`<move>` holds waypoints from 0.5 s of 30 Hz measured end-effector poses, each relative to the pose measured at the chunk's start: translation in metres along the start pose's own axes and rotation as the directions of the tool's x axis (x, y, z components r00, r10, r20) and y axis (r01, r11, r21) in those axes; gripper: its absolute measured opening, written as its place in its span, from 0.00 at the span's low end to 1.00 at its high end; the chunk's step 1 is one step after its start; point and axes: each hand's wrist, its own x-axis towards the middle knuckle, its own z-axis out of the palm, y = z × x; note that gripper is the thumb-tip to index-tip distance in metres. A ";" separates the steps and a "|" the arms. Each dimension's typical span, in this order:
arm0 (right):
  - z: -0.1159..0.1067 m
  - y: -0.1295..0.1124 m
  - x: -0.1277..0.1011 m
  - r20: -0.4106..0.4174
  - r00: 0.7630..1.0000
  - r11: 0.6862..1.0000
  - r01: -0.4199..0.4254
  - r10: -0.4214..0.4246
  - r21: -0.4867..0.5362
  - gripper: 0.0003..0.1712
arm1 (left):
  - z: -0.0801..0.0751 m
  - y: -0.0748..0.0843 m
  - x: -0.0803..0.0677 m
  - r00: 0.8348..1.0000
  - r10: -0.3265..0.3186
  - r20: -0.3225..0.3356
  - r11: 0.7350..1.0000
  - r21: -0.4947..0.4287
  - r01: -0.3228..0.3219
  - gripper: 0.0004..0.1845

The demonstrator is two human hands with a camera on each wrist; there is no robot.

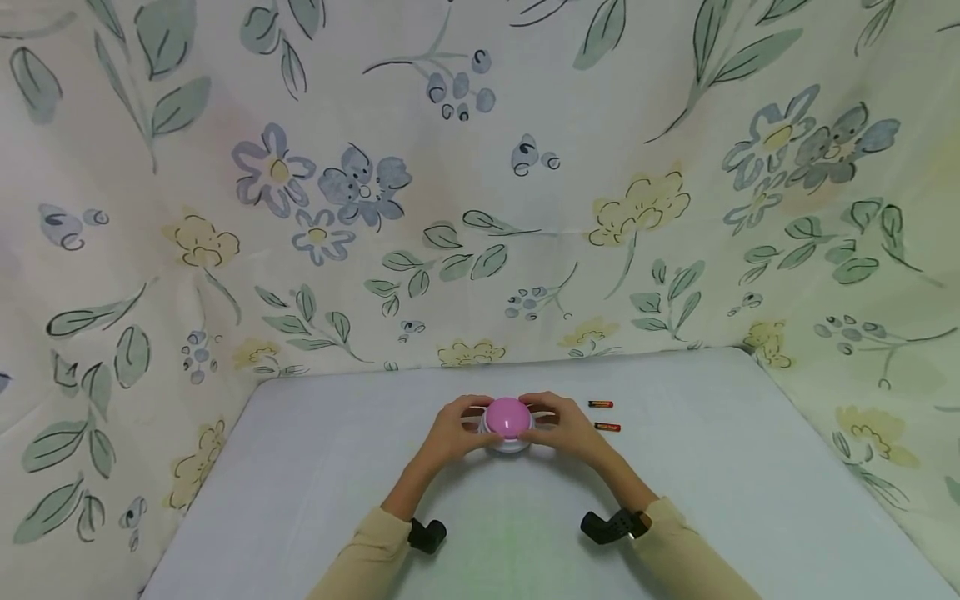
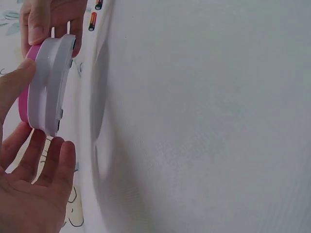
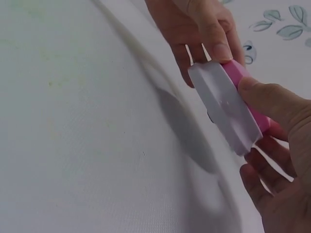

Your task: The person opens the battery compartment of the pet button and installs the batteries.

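At centre, a round pink-domed white device [image 1: 507,417] is held by the left hand [image 1: 452,430] and right hand [image 1: 572,427], each grip half-closed about its sides, above the white surface [image 1: 337,450], where two batteries [image 1: 607,427] lie near the right hand.

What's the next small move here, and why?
Probably tip the round pink-topped white device over to show its underside. The left grip and right grip hold it clear of the white table, pink side up, and two small orange-and-black cylindrical batteries lie loose to the right, possibly meant for it.
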 end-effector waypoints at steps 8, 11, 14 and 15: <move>0.001 -0.008 -0.006 0.009 1.000 1.000 0.029 -0.029 0.005 0.33 | 0.000 0.003 -0.008 0.999 0.045 0.030 0.994 -0.105 -0.042 0.32; 0.002 -0.017 -0.008 0.012 0.998 0.998 0.054 -0.054 0.029 0.33 | -0.003 0.021 -0.015 0.997 0.069 0.031 0.989 -0.130 -0.065 0.32; 0.004 -0.019 -0.009 0.005 0.997 0.996 0.076 -0.076 0.046 0.33 | -0.005 0.032 -0.018 0.996 0.077 0.033 0.989 -0.130 -0.072 0.32; 0.004 -0.020 -0.009 0.001 0.996 0.995 0.085 -0.085 0.048 0.33 | -0.005 0.033 -0.019 0.996 0.085 0.031 0.989 -0.124 -0.081 0.32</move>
